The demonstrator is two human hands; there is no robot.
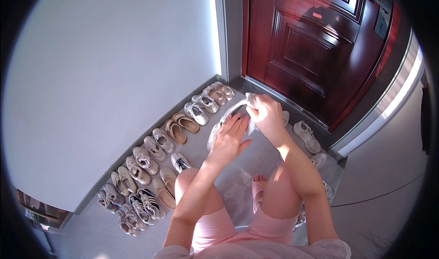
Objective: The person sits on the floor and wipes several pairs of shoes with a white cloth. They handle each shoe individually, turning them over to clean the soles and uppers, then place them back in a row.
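Note:
In front of my knees is a white shoe, apparently a sneaker, its pale sole edge curving up and right. My left hand lies palm down over it, fingers stretched across the upper and thumb apart. That palm and much of the shoe are hidden, so I cannot tell if the hand grips it. At the shoe's upper right end, my right hand pinches a thin white cloth or wipe, which hangs below its fingers. Whether these fingers also hold the shoe is unclear.
Sneakers, tan sandals and beige slip-ons line the left wall. A striped dark sneaker stands among them. More white sneakers are on the right, below the red door. A pink slipper is on my foot.

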